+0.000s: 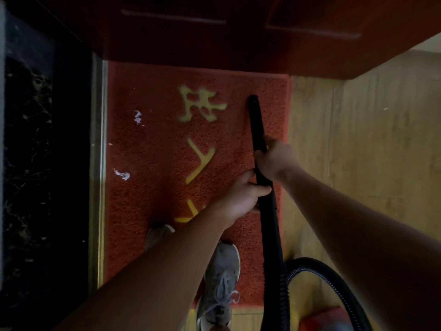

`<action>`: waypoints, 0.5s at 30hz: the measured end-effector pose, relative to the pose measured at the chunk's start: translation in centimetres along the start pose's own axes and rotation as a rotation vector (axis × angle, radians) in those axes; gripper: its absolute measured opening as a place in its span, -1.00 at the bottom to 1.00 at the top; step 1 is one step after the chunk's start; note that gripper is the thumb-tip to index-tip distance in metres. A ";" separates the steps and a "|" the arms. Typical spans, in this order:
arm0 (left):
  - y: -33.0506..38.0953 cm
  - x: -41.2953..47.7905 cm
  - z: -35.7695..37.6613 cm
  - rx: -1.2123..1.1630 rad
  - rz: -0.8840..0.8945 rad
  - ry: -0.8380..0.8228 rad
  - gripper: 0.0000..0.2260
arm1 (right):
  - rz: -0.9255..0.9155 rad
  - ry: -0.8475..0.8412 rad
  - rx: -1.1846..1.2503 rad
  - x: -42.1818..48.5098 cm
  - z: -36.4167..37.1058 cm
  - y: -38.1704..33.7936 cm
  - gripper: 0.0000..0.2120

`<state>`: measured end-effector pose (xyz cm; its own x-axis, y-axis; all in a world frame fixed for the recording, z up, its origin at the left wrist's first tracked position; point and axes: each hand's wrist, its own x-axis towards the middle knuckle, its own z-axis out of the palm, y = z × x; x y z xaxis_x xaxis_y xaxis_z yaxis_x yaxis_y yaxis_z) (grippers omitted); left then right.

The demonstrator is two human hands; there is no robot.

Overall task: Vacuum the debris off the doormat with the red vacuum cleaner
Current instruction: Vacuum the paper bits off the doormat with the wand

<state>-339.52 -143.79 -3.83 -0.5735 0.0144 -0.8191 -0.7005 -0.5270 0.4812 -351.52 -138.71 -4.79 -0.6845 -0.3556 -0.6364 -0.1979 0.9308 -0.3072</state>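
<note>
Right hand point(276, 158) and left hand point(241, 194) grip the wand point(257, 120), close together. Its tip sits at 1 o'clock on the mat point(155, 206); scraps point(138, 117) lie toward 9 o'clock, vacuum point(319, 317) at 5.

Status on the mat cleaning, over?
Left hand, right hand grip black wand. Nozzle at right side of doormat; paper scraps at left edge, not yet reached. Nothing between.

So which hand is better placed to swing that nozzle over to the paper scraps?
Probably the right hand: it grips the black wand nearest the nozzle, so it steers. The left hand holds further back. The scraps lie leftward.
</note>
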 end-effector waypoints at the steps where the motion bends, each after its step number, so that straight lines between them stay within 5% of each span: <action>1: 0.1 0.4 0.4 -0.003 0.002 -0.004 -0.78 | 0.011 0.009 0.007 0.2 -0.3 0.4 -0.62; 15: 0.6 -0.4 -0.1 -0.030 -0.040 0.018 -0.71 | -0.033 -0.035 0.003 0.0 0.0 -0.5 -0.60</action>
<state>-339.68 -144.23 -3.24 -0.5370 0.0209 -0.8434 -0.7099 -0.5513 0.4383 -351.42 -139.19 -4.67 -0.6527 -0.3889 -0.6502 -0.2177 0.9183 -0.3307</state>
